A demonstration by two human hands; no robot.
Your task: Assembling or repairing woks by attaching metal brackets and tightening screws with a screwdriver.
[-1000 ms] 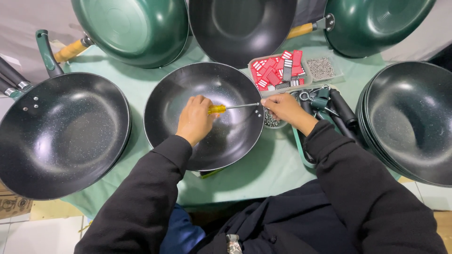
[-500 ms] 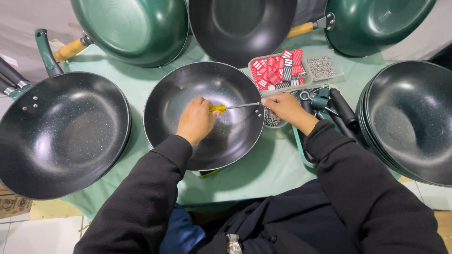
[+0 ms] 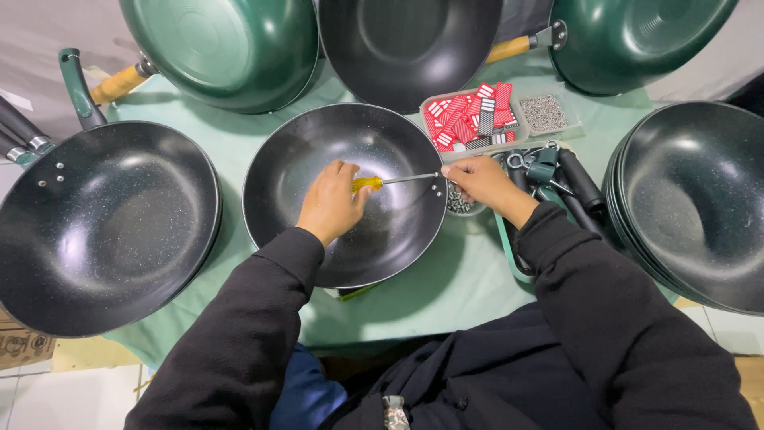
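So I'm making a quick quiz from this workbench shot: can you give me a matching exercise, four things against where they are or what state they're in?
Things:
1. screwdriver
2. left hand
3. right hand
4. stack of dark pans

Places or states:
A. at the table's right edge
B. at the middle pan's right rim, by the screwdriver's tip
C. lying across the inside of the middle pan
D. wrapped round a yellow handle

Pairs: 1-C, 2-D, 3-B, 4-A
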